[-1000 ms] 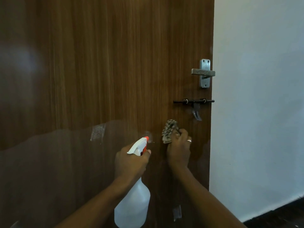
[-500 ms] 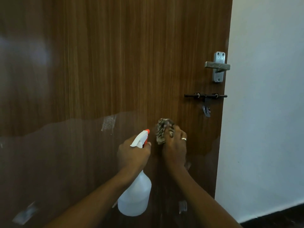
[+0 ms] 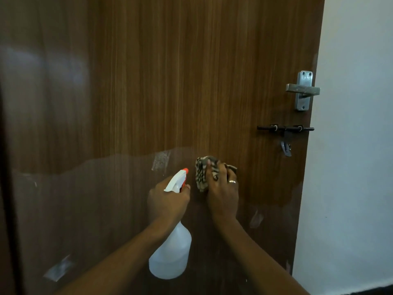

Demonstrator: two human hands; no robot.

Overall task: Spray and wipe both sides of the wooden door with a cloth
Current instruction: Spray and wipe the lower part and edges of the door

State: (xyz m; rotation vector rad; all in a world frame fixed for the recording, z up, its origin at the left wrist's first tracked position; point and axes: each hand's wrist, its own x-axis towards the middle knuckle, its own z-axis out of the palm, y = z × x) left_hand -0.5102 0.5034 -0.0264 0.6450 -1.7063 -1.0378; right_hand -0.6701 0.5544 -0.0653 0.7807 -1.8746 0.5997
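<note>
Head view | wooden door (image 3: 191, 81) fills the frame, upright | right hand (image 3: 222, 188) grips the cloth (image 3: 201, 173), pressing it against the door to wipe | left hand (image 3: 168, 201) grasps the spray bottle (image 3: 170, 252), nozzle toward the door, likely ready to spray.

Both forearms (image 3: 255, 252) are bare from the frame's lower edge up to the wrists. The right hand (image 3: 222, 194) wears one thin, pale metal ring (image 3: 232, 181). The left hand (image 3: 168, 201) is bare.
</note>
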